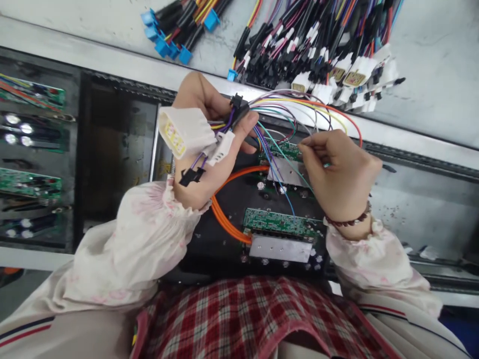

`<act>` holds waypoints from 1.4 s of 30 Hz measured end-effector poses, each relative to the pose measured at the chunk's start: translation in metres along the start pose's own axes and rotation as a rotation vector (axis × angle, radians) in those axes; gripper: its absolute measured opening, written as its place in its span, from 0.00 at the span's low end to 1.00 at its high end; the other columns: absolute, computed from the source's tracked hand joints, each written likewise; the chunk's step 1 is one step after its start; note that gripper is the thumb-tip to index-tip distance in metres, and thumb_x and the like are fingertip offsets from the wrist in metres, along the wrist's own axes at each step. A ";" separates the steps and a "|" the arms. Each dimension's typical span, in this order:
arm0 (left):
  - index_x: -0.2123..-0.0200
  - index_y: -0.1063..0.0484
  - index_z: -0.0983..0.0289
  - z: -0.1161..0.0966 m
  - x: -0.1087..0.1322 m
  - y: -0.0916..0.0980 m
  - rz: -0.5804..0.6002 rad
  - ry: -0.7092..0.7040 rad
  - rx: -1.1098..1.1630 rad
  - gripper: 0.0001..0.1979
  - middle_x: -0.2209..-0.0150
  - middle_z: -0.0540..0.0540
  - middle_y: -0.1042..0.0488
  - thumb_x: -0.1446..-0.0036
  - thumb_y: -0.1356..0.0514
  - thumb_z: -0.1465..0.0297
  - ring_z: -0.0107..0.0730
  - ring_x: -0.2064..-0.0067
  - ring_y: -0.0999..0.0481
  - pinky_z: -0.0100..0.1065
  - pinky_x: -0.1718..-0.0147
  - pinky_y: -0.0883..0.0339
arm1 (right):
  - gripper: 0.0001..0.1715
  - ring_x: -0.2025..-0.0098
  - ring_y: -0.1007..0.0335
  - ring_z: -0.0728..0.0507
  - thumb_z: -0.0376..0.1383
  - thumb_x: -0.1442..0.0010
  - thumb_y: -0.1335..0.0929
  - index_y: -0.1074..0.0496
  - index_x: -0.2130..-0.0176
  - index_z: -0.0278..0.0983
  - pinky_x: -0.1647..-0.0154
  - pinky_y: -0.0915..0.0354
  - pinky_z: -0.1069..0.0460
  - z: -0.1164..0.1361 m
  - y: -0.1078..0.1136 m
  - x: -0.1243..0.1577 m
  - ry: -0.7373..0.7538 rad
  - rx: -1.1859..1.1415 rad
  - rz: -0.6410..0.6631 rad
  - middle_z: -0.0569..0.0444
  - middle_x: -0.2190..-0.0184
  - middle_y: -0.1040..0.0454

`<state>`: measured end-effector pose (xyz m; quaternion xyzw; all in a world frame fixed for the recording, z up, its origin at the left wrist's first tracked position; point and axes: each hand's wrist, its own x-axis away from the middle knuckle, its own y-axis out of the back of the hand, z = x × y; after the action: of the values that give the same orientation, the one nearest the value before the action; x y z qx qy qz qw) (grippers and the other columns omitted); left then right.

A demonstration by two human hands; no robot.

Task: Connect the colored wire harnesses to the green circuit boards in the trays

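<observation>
A wire harness (239, 115) is held in two hands at the center of the frame, above green circuit boards.
The left hand's (226, 167) fingers clamp its black sleeve, a white connector (189, 132) hanging over the wrist side; the right hand's (339, 172) fingers are pinched together on the loose wires, exactly which unclear. An orange cable (224, 219) curves below, and more harnesses (295, 47) lie on the desk (430, 65), upper right.

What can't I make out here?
Head view:
What, if anything, the right hand pinches: hidden by the hand itself.
Right end of the upper circuit board: covered by that hand.
Any lettering on the lower circuit board: too small.
Large cable bundle's far ends: cut off by top edge.
</observation>
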<state>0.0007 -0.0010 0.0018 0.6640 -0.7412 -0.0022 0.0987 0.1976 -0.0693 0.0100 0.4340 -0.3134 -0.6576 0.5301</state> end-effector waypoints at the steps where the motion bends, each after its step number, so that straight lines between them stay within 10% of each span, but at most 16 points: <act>1: 0.78 0.28 0.58 0.001 0.000 0.001 0.014 0.001 -0.042 0.19 0.80 0.48 0.27 0.47 0.30 0.52 0.34 0.75 0.23 0.36 0.73 0.26 | 0.04 0.68 0.24 0.45 0.34 0.36 0.33 0.26 0.63 0.39 0.70 0.33 0.50 0.000 -0.001 0.000 0.005 0.003 0.005 0.56 0.69 0.22; 14: 0.73 0.34 0.60 -0.002 -0.002 -0.005 -0.060 -0.119 -0.005 0.18 0.76 0.50 0.27 0.47 0.28 0.61 0.33 0.77 0.23 0.32 0.83 0.32 | 0.10 0.66 0.32 0.44 0.40 0.36 0.33 0.31 0.67 0.38 0.67 0.38 0.49 0.009 0.028 0.017 0.040 0.127 0.223 0.51 0.69 0.30; 20: 0.70 0.39 0.58 -0.008 0.000 -0.006 -0.055 -0.153 0.076 0.20 0.72 0.49 0.25 0.49 0.27 0.63 0.33 0.76 0.22 0.33 0.84 0.29 | 0.02 0.66 0.26 0.45 0.36 0.35 0.33 0.30 0.61 0.40 0.66 0.34 0.50 0.005 0.029 0.008 -0.032 0.073 -0.037 0.54 0.67 0.24; 42: 0.69 0.35 0.60 -0.004 0.002 -0.005 -0.068 -0.019 -0.040 0.17 0.74 0.45 0.24 0.43 0.30 0.61 0.23 0.80 0.27 0.30 0.80 0.30 | 0.05 0.71 0.25 0.46 0.36 0.38 0.31 0.32 0.66 0.39 0.72 0.36 0.51 -0.001 0.006 0.000 -0.069 0.066 -0.044 0.57 0.73 0.26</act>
<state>0.0063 -0.0031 0.0057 0.6867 -0.7188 -0.0265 0.1049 0.2011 -0.0708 0.0144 0.4351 -0.3433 -0.6731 0.4897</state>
